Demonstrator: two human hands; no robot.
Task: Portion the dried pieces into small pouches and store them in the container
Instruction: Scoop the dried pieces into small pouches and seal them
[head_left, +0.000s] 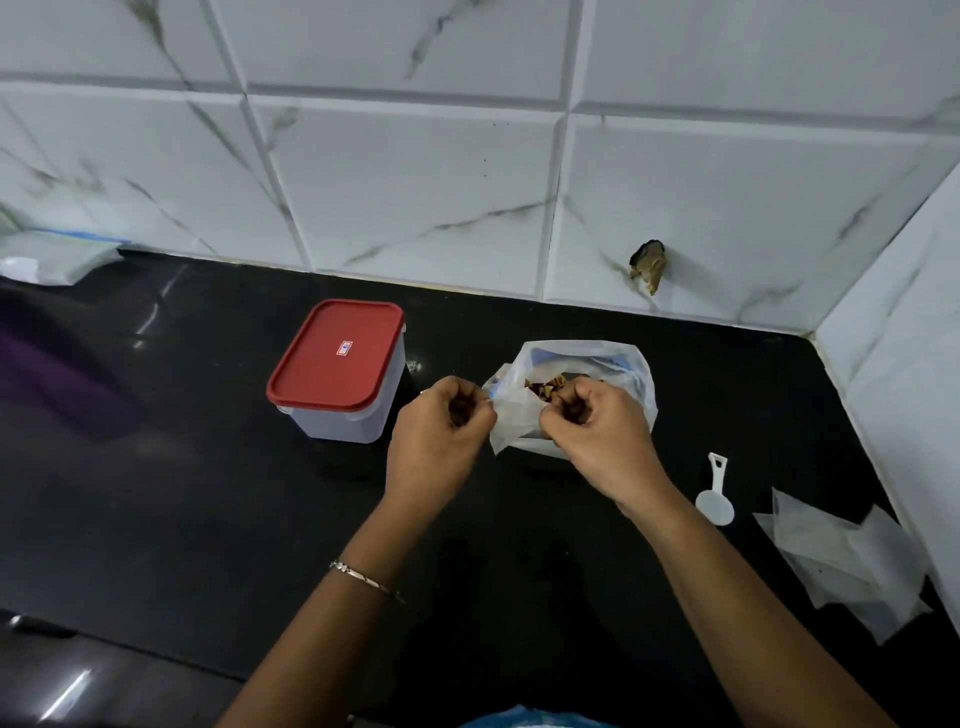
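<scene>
Both hands are at the mouth of a thin translucent plastic bag (626, 371) standing on the black counter (156, 467). The left hand (441, 423) has its fingers curled tight and pinches the bag's left rim; the right hand (597, 434), curled the same way, pinches the near rim, and the film is stretched between them. The dried pieces (545, 387), brown and tan, show inside the opening just beyond the right hand's knuckles. The container (337, 415), a clear box with its red lid (332, 364) on, stands just left of the left hand and apart from it, with a narrow strip of counter between. Farther left of that hand the counter runs broad and bare to a pale packet (52, 257) at the wall. Beyond both hands the tiled back wall (415, 182) meets the counter, with a chipped hole (649, 267) low in one tile. To the right of the right hand the room is tighter: a white scoop (716, 499) lies near the wrist, a loose heap of empty pouches (852, 566) lies past it, and the side wall (909, 338) closes the corner. A thin bracelet (363, 576) circles the left wrist. The lid bears a small red and white label (344, 348); its writing is too small to read.
</scene>
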